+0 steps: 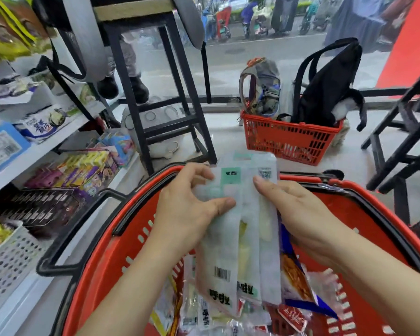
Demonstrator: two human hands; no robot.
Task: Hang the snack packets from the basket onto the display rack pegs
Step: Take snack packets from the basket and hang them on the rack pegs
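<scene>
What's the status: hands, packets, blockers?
Left hand and right hand both gripping white packets above red basket. No packets hung; pegs not in view. Nothing blocking.

- Two hands: left hand [187, 209], right hand [298, 212].
- Three white packets [228, 238] held between them.
- Two red baskets: one [121, 251] beneath the hands, another [289, 139] beyond them.
</scene>
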